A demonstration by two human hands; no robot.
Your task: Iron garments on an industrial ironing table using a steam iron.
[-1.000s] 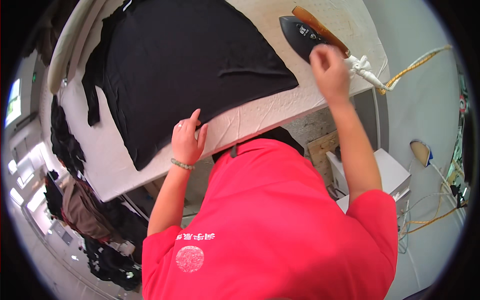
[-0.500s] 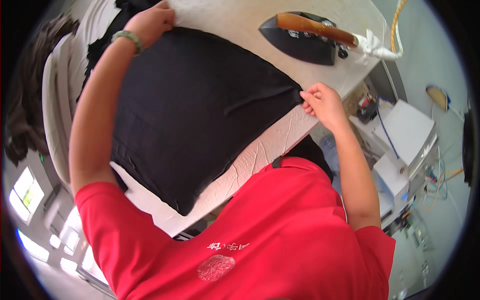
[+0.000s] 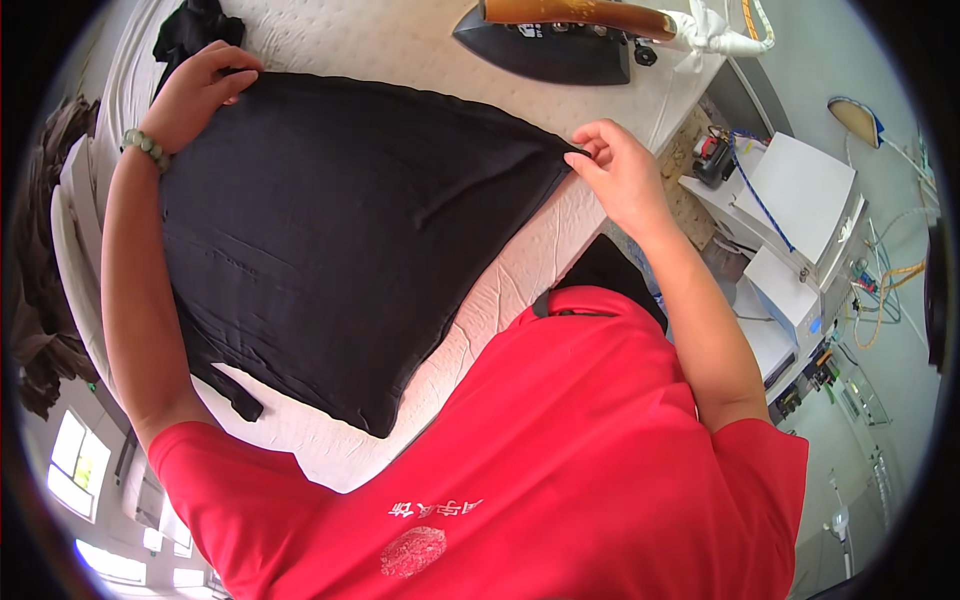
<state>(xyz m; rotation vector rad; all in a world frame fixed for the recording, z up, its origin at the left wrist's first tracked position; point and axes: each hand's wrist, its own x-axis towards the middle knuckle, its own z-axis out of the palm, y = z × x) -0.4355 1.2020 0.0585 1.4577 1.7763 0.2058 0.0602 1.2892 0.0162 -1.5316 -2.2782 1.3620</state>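
A black garment lies spread over a pale padded ironing table, with small creases near its right corner and lower left. At its far left edge, my left hand is closed, thumb and fingers pinching the cloth. My right hand pinches the garment's right corner between thumb and fingers, close to the table's near edge. Beyond the cloth, at the far side, rests a dark iron with a brown handle, touched by neither hand. A narrow black strip of cloth sticks out at the lower left.
White wrapping and a cord run from the iron to the right. Right of the table stands a white machine with blue tubing. Brown cloth hangs at the left. Bunched black fabric lies at the far left.
My left hand has moved left along the garment's far edge, and its fingers have shifted on the cloth. My right hand still holds the corner. The whole view has shifted somewhat.
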